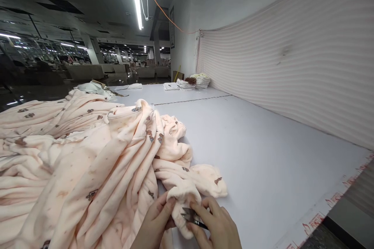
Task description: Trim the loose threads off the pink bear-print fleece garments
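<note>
My left hand (159, 216) is closed on the edge of a pale pink plush garment (125, 151) printed with small brown and blue figures. My right hand (214, 220) grips a pair of thread snips (191, 214), whose pointed metal blades face left against the fabric. Between my hands, the held end of cloth (182, 194) curls into an open loop, perhaps a cuff; I cannot tell for sure. A sleeve-like piece (210, 179) of the same plush lies just beyond my right hand. My right fingers also touch the loop's edge.
The pink plush heap spreads over the left of the pale table (248, 155). Stacks of folded cloth (194, 81) stand at the far end. A striped fabric sheet (280, 62) hangs along the right side. Red-printed tape (317, 221) lines the table's right edge.
</note>
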`<state>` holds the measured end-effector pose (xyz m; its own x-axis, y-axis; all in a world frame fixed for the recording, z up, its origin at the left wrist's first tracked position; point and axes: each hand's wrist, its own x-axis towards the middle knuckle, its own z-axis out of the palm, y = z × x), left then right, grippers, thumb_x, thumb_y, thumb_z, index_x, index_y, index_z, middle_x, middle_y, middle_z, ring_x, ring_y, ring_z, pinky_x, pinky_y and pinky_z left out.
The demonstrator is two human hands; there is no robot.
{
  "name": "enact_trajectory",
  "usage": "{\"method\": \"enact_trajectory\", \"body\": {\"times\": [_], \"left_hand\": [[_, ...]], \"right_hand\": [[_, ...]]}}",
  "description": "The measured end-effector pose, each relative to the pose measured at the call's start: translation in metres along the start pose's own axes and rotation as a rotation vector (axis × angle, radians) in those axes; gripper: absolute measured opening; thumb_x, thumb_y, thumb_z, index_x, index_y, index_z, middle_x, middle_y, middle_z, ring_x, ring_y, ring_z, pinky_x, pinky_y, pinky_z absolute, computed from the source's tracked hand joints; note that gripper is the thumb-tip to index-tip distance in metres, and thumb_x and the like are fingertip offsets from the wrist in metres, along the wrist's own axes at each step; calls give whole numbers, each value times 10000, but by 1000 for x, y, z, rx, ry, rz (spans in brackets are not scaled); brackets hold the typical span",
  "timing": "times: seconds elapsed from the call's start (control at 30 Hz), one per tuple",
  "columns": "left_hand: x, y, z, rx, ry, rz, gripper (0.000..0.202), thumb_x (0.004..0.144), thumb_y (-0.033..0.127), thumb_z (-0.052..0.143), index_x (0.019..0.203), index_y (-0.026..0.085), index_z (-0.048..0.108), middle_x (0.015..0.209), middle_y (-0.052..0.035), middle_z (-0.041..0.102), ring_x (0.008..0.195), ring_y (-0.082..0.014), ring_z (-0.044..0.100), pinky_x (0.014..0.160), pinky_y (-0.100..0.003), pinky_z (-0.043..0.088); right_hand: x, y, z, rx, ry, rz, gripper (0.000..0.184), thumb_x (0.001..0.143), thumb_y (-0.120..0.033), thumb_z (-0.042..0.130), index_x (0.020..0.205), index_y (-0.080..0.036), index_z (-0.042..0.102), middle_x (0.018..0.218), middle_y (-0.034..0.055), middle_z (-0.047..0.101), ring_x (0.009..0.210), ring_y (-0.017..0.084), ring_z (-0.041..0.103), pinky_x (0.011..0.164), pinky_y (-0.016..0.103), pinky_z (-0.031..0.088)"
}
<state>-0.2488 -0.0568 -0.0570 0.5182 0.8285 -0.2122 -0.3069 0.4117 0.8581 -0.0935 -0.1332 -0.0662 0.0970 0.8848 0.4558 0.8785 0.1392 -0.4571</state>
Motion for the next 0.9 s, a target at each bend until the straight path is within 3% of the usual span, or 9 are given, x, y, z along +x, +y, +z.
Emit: {"method": "enact_trajectory", "body": {"times": [0.17, 0.33, 0.43, 0.57, 0.67, 0.73, 0.83, 0.9], "left_hand": [[0, 5, 3, 28, 4, -9, 432, 791, 476, 643, 1089, 163, 640, 879, -72, 726, 791, -218, 675, 705, -329, 534], [1, 3, 5, 95, -84, -5, 405, 822, 449, 616, 1080, 136, 626, 854, -76, 720, 711, -193, 670, 632, -299, 529], [4, 1, 2, 98, -82, -22, 421, 827, 462, 606, 1096, 137, 594, 808, -65, 718, 671, -186, 673, 623, -299, 526], [9, 1, -4, 163, -116, -88, 465, 809, 493, 617, 1101, 132, 578, 777, -65, 717, 666, -193, 682, 623, -296, 520], [12, 5, -8, 233, -185, -137, 429, 799, 484, 633, 1052, 138, 618, 801, -63, 718, 681, -184, 681, 628, -280, 521], [14, 7, -8, 239, -201, -160, 394, 798, 461, 645, 1033, 146, 640, 840, -68, 721, 700, -177, 680, 626, -263, 516], [16, 8, -5, 161, -175, -229, 412, 792, 468, 652, 1049, 146, 645, 867, -90, 724, 704, -181, 683, 641, -264, 510], [17, 9, -1, 68, -184, -255, 421, 790, 466, 655, 1054, 138, 646, 871, -105, 722, 727, -193, 685, 700, -291, 510]], "right_hand": [[-2, 2, 2, 51, 17, 24, 334, 767, -246, 647, 1089, -336, 634, 843, 2, 618, 680, 179, 610, 601, 272, 475], [0, 7, 2, 122, -114, 71, 318, 791, -250, 635, 1089, -358, 653, 849, 7, 617, 727, 193, 610, 641, 279, 480], [5, 11, 4, 372, -180, 187, 247, 816, -282, 610, 1039, -340, 697, 854, 15, 600, 784, 194, 612, 689, 277, 475], [10, 20, 9, 731, -235, 356, 173, 742, -355, 688, 877, -287, 773, 774, 17, 566, 784, 201, 587, 713, 284, 448], [11, 28, 13, 960, -291, 447, 214, 701, -433, 734, 782, -241, 785, 742, 17, 581, 772, 191, 563, 727, 284, 431], [10, 32, 14, 1089, -310, 590, 332, 674, -527, 735, 717, -199, 768, 629, 1, 559, 646, 159, 542, 659, 277, 439], [5, 31, 17, 1127, -180, 752, 435, 658, -606, 705, 711, -175, 733, 571, -5, 565, 569, 148, 539, 605, 271, 454], [1, 25, 18, 1054, -13, 685, 421, 621, -534, 757, 867, -195, 727, 802, 35, 669, 760, 202, 616, 698, 274, 481]]}}
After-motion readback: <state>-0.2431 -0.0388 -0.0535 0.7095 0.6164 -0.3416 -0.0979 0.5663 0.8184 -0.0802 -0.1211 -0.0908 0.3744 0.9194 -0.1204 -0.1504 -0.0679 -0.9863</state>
